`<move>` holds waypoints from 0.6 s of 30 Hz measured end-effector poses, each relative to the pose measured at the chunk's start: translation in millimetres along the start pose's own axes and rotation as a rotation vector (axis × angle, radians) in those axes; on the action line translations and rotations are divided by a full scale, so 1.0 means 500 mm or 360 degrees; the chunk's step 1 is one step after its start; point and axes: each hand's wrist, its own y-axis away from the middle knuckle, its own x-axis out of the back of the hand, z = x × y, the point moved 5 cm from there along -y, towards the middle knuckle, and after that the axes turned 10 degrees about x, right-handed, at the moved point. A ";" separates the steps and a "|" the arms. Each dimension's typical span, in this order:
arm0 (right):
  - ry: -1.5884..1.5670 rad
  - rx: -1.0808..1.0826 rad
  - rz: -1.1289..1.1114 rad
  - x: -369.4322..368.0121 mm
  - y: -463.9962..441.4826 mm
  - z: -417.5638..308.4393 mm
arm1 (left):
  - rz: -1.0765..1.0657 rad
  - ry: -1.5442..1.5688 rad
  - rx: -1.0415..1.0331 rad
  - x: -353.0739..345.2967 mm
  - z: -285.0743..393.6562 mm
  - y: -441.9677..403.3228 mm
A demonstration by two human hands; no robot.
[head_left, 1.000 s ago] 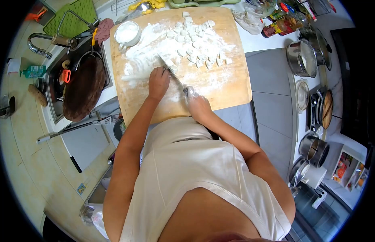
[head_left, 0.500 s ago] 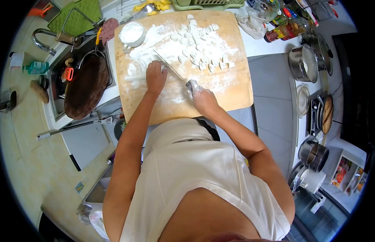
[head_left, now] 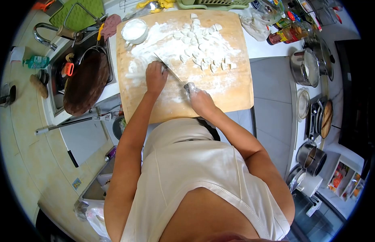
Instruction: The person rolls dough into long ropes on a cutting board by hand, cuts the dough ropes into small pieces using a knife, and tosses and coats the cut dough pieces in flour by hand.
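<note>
My right hand is closed round the handle of a kitchen knife, whose blade slants away to the upper left, close by my left hand. The fingers of my left hand are curled over a floured dough roll, part of which shows to their left. Most of the roll under the hand is hidden. Beyond the knife, many small cut dough pieces lie scattered in flour on a wooden board. At the board's upper left stands a cup of flour.
Left of the board is a sink with a large dark round lid or pan in it, beside a faucet. Bottles stand at the upper right; a steel pot is on the right counter. A green basket sits behind the board.
My right hand and the knife have shifted slightly left and down against the board. My left hand stays on the dough roll. The whole view has moved a little.
</note>
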 end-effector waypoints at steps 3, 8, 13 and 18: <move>-0.0001 -0.0014 0.0001 0.007 -0.036 0.009 | 0.0167 -0.0103 -0.0076 0.025 -0.002 0.019; 0.0096 -0.0184 0.0107 0.052 -0.081 0.051 | 0.0146 -0.0126 -0.0151 0.031 -0.050 0.049; 0.0140 0.0137 0.0209 0.071 -0.039 0.013 | 0.0060 -0.0079 0.0000 -0.003 -0.020 0.020; 0.0165 0.0172 0.0117 0.059 -0.003 -0.017 | 0.0171 -0.0187 -0.0125 -0.004 0.018 0.023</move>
